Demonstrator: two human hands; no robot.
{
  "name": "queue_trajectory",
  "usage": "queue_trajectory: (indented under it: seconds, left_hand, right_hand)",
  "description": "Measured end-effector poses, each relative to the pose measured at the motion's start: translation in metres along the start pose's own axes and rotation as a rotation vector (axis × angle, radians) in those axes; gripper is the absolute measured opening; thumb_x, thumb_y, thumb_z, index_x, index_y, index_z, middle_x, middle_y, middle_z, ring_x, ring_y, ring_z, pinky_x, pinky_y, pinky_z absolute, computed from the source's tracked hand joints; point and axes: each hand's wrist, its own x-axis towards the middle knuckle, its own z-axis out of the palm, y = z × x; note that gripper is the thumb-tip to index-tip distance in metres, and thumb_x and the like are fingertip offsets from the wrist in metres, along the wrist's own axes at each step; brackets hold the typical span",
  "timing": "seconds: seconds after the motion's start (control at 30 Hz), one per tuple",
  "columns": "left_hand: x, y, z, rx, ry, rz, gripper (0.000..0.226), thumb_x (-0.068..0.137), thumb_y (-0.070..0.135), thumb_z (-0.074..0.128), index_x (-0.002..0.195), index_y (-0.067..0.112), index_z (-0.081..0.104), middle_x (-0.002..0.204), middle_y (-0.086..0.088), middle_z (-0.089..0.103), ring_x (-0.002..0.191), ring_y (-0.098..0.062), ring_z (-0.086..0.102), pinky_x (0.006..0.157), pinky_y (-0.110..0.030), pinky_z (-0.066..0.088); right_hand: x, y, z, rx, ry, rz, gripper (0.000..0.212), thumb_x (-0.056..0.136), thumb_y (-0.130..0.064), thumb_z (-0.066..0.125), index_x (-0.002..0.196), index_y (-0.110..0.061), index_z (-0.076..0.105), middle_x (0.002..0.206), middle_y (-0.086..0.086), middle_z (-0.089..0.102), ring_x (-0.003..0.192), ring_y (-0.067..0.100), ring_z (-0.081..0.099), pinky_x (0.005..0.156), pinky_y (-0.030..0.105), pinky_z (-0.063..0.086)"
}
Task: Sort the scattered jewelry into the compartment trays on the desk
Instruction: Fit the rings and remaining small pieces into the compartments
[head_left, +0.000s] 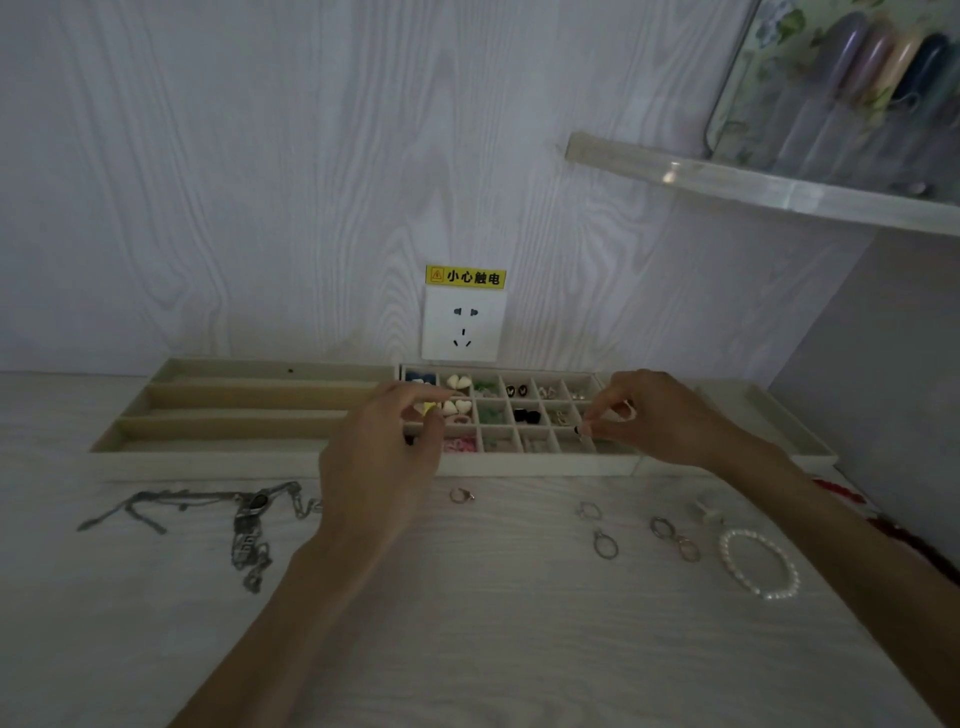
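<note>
A cream grid tray (540, 465) with small earrings in many cells stands at the desk's back, beside a long-slot tray (249, 395) on its left. My left hand (379, 457) hovers over the grid tray's left cells, thumb and fingers curled close near a small yellow piece (429, 408); whether it holds that piece is unclear. My right hand (660, 415) pinches a tiny dark stud (577, 429) over the tray's right front cells. Loose on the desk lie silver chains (249, 519), several rings (605, 543) and a pearl bracelet (761, 566).
A wall socket (461, 323) with a yellow warning label sits behind the trays. A clear shelf (753, 179) with a container juts out at upper right. Another tray (779, 415) lies at far right, red beads (883, 525) by the desk edge.
</note>
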Motion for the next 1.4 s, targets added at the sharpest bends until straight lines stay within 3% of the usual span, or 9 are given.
queue_trajectory:
  seconds: [0.13, 0.3, 0.5, 0.63, 0.77, 0.93, 1.1, 1.3, 1.4]
  left_hand:
    - [-0.003, 0.003, 0.002, 0.01, -0.047, -0.008, 0.021, 0.091, 0.02, 0.054, 0.1, 0.035, 0.065, 0.089, 0.024, 0.055, 0.064, 0.012, 0.046, 0.054, -0.014, 0.032]
    - [-0.005, 0.005, 0.002, 0.03, -0.081, -0.014, 0.02, 0.091, 0.023, 0.055, 0.104, 0.036, 0.064, 0.09, 0.024, 0.057, 0.055, 0.01, 0.042, 0.05, -0.014, 0.027]
    - [-0.005, 0.006, 0.003, 0.037, -0.102, -0.013, 0.019, 0.091, 0.027, 0.055, 0.103, 0.038, 0.064, 0.085, 0.025, 0.056, 0.068, 0.008, 0.052, 0.055, -0.015, 0.035]
    - [-0.005, 0.006, 0.003, 0.037, -0.103, -0.013, 0.019, 0.091, 0.027, 0.056, 0.104, 0.038, 0.064, 0.083, 0.025, 0.054, 0.068, 0.009, 0.051, 0.058, -0.02, 0.038]
    - [-0.006, 0.006, 0.003, 0.031, -0.101, -0.003, 0.02, 0.09, 0.026, 0.056, 0.104, 0.038, 0.064, 0.088, 0.023, 0.059, 0.074, 0.007, 0.054, 0.063, -0.021, 0.043]
    - [-0.006, 0.006, 0.003, 0.037, -0.095, 0.008, 0.019, 0.09, 0.025, 0.057, 0.103, 0.036, 0.065, 0.084, 0.025, 0.054, 0.071, 0.01, 0.051, 0.058, -0.018, 0.04]
    - [-0.005, 0.006, 0.003, 0.039, -0.092, 0.018, 0.017, 0.09, 0.025, 0.058, 0.1, 0.036, 0.065, 0.091, 0.021, 0.061, 0.077, 0.004, 0.056, 0.066, -0.025, 0.05]
    - [0.0, 0.003, -0.002, 0.05, -0.093, -0.008, 0.015, 0.088, 0.026, 0.061, 0.095, 0.036, 0.069, 0.081, 0.026, 0.055, 0.072, 0.009, 0.053, 0.057, -0.013, 0.036]
    - [0.0, -0.002, -0.008, 0.069, -0.216, -0.03, 0.016, 0.087, 0.026, 0.062, 0.093, 0.039, 0.069, 0.086, 0.022, 0.062, 0.076, 0.006, 0.055, 0.062, -0.017, 0.04]
  right_hand:
    - [0.005, -0.001, 0.002, -0.057, -0.034, -0.023, 0.007, 0.081, -0.028, 0.071, 0.084, -0.023, 0.074, 0.065, -0.018, 0.046, 0.062, -0.001, 0.044, 0.058, 0.016, 0.033]
    - [0.013, 0.001, 0.009, -0.115, -0.146, -0.016, 0.013, 0.08, -0.036, 0.071, 0.087, -0.026, 0.075, 0.062, -0.02, 0.044, 0.061, -0.004, 0.043, 0.057, 0.013, 0.03]
    - [0.024, 0.003, 0.014, -0.124, -0.172, 0.049, 0.011, 0.081, -0.04, 0.068, 0.083, -0.031, 0.074, 0.071, -0.018, 0.056, 0.072, 0.004, 0.053, 0.072, 0.03, 0.046]
    - [0.026, 0.0, 0.016, -0.12, -0.169, 0.078, 0.008, 0.081, -0.038, 0.069, 0.079, -0.032, 0.074, 0.075, -0.01, 0.063, 0.072, 0.008, 0.057, 0.067, 0.027, 0.048]
    - [0.025, -0.006, 0.021, -0.238, -0.102, 0.089, 0.012, 0.082, -0.036, 0.066, 0.086, -0.028, 0.075, 0.088, -0.004, 0.07, 0.085, 0.014, 0.064, 0.079, 0.032, 0.052]
    - [0.026, -0.008, 0.029, -0.341, -0.035, 0.106, 0.014, 0.082, -0.026, 0.06, 0.083, -0.017, 0.071, 0.067, -0.006, 0.055, 0.072, 0.014, 0.057, 0.064, 0.025, 0.037]
    - [0.025, -0.009, 0.028, -0.349, -0.029, 0.132, 0.017, 0.082, -0.026, 0.061, 0.086, -0.014, 0.072, 0.075, 0.0, 0.065, 0.072, 0.016, 0.061, 0.064, 0.027, 0.042]
    - [0.023, -0.01, 0.022, -0.265, -0.079, 0.13, 0.015, 0.08, -0.029, 0.068, 0.088, -0.018, 0.076, 0.085, 0.0, 0.071, 0.076, 0.014, 0.063, 0.064, 0.024, 0.044]
    - [0.014, -0.016, 0.01, -0.182, 0.015, 0.12, 0.011, 0.081, -0.025, 0.067, 0.082, -0.018, 0.076, 0.077, -0.004, 0.069, 0.07, 0.012, 0.063, 0.06, 0.021, 0.042]
